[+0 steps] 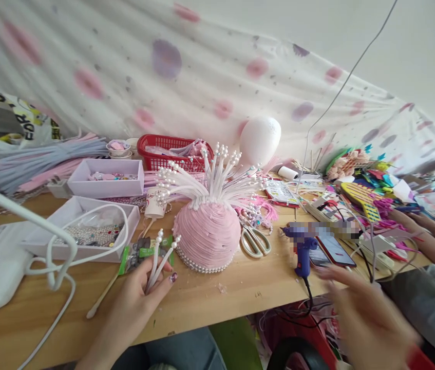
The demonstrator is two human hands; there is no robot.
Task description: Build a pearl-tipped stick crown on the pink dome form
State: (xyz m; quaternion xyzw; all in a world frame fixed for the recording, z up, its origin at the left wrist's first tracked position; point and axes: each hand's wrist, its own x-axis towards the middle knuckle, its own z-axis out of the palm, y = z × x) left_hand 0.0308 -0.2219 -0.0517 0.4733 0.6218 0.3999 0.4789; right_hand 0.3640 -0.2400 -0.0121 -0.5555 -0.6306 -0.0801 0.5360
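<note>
My left hand (146, 288) is closed on white stems tipped with pearl beads (158, 259), above the table's front part. Just right of them stands a pink yarn-wrapped dome (207, 231), its base ringed with pearls. From its top fans a spray of white pearl-tipped stems (213, 177). My right hand (367, 308) is smeared by motion near the table's front edge, so its fingers cannot be made out. The nearest thing to it is a blue glue gun (302, 257), which I do not see it touching. Scissors (254, 241) lie beside the dome.
Two white boxes (134, 180) of beads stand left, with a white cable (74, 262) looping over one. Behind are a red basket (148, 159) and a white balloon-like form (260, 140). Phones (336, 251) lie right. Another person's arms (433, 241) reach in from the right.
</note>
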